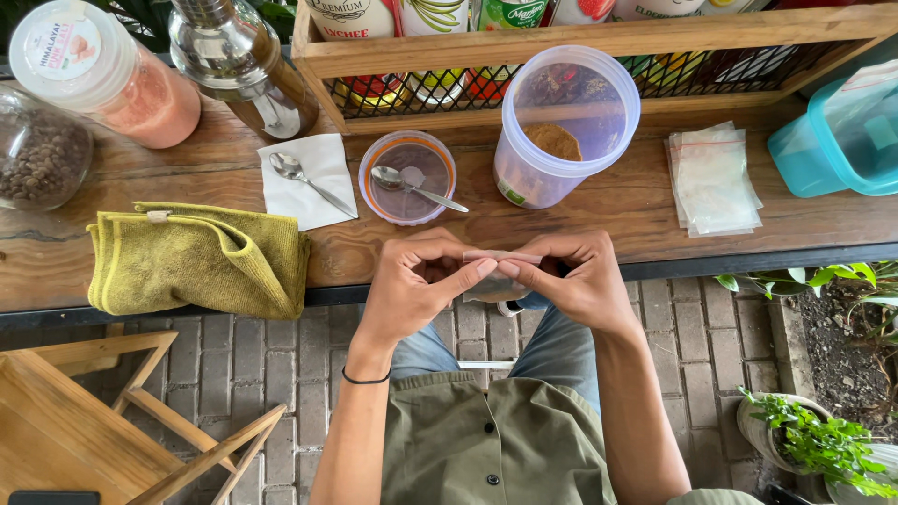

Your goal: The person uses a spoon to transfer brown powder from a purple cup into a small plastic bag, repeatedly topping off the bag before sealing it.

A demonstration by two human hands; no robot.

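— What sits on the wooden table (140,168)?
— A folded green towel (201,257), a clear tub (561,122) of brown powder lying tilted toward the person, then a small lidded cup (407,178) resting a spoon (412,185).
— And the hands?
— Left hand (412,285) and right hand (571,281) pinch a small plastic pouch (500,271) along its top edge, just off the table's edge, seemingly pressing it closed.

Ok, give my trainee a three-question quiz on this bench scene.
1. True or false: both hands, left hand and right hand, pinch the small plastic bag.
2. Where does each spoon lie?
3. Which is folded: A. yellow-green cloth B. white napkin?

Key:
1. True.
2. One spoon on the napkin, the other spoon across the small lid.
3. A.
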